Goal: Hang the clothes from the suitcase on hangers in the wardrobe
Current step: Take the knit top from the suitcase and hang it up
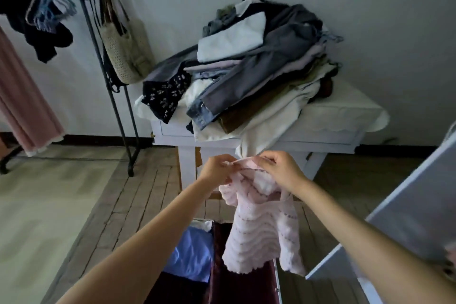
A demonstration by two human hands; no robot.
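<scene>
Pinching pink knit top (261,232) at its neckline, left hand (217,168) and right hand (281,168), fingers curled, above open suitcase (244,286)

I see my two hands, the left hand (217,168) and the right hand (278,168), and one pink knitted top (261,234). There is one white table (320,131) with one pile of clothes (246,76). I count one metal rack (108,76), one woven bag (125,54), one bunch of hangers (49,10) and one open suitcase (217,279).
</scene>
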